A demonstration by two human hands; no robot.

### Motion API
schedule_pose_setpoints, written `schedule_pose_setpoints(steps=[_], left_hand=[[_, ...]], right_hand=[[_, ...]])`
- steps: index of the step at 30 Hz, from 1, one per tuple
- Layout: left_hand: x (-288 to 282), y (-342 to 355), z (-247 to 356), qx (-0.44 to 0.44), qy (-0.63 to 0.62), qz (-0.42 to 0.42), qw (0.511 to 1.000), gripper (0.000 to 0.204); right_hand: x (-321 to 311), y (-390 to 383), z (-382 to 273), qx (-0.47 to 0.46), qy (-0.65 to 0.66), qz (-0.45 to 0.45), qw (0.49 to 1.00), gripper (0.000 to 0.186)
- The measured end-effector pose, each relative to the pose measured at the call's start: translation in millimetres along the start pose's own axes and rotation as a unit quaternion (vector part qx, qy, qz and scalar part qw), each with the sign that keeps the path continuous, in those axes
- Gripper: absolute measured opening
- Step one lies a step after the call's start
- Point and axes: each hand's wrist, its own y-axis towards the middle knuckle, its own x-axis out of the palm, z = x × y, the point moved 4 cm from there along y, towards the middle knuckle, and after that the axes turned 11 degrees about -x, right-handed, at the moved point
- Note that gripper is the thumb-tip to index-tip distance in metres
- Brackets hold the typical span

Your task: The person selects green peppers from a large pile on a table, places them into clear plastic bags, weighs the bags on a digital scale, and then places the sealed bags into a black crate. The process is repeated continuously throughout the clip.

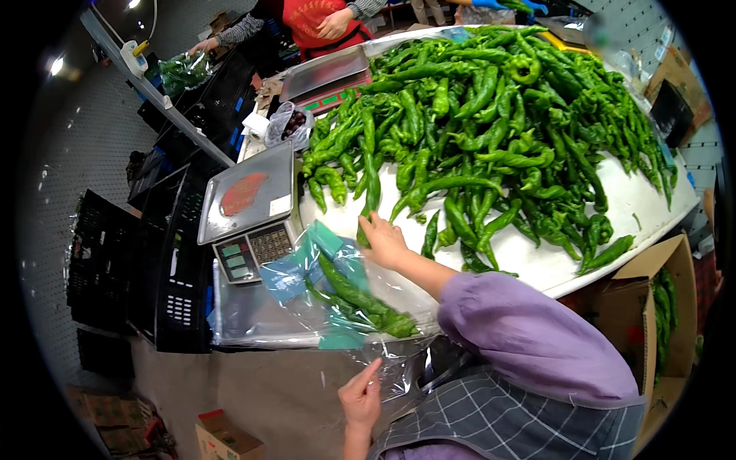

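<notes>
My right hand (383, 244) reaches over the white table and has its fingers closed around the lower end of a long green pepper (371, 184) beside the big heap of green peppers (491, 130). At the table's near edge lies a clear plastic bag (328, 244) with blue-green print, holding several green peppers (360, 297). My left hand (360, 397) is low in front of the table, fingers curled and index finger stretched along the bag's loose film, which it seems to pinch.
A digital scale (253, 199) with a steel pan stands left of the bag; a second scale (326, 80) is farther back. Between them sits a bag of dark round fruit (290, 124). Black crates (180, 268) line the left. A cardboard box (625, 307) stands right. A person in red (318, 27) works opposite.
</notes>
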Motion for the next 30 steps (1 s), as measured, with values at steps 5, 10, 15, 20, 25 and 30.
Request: schedule_pose_setpoints(steps=[5,10,15,20,25,30], left_hand=[[-2.8,-0.7,7.5,-0.011,-0.006,0.001,1.000,0.023],[-3.9,2.8,10.9,0.013,-0.004,0.013,1.000,0.025],[6.4,34.1,14.7,0.002,-0.105,-0.032,0.994,0.022],[2.2,36.7,13.9,0.035,-0.196,-0.020,0.980,0.025],[9.3,7.3,28.7,0.159,-0.023,-0.016,0.987,0.024],[19.7,-10.5,50.5,0.217,0.027,-0.031,0.975,0.025]], right_hand=[[4.9,-1.6,22.7,-0.139,0.107,0.131,0.976,0.059],[-90.9,-74.3,11.5,0.039,0.609,0.081,0.788,0.058],[-168.8,-287.8,30.8,0.036,0.750,0.210,0.626,0.039],[-146.3,-415.8,4.4,-0.012,0.726,0.185,0.662,0.051],[-76.3,-350.4,-51.1,0.036,0.737,0.083,0.670,0.057],[-18.4,-235.1,-77.0,0.030,0.746,0.039,0.664,0.055]])
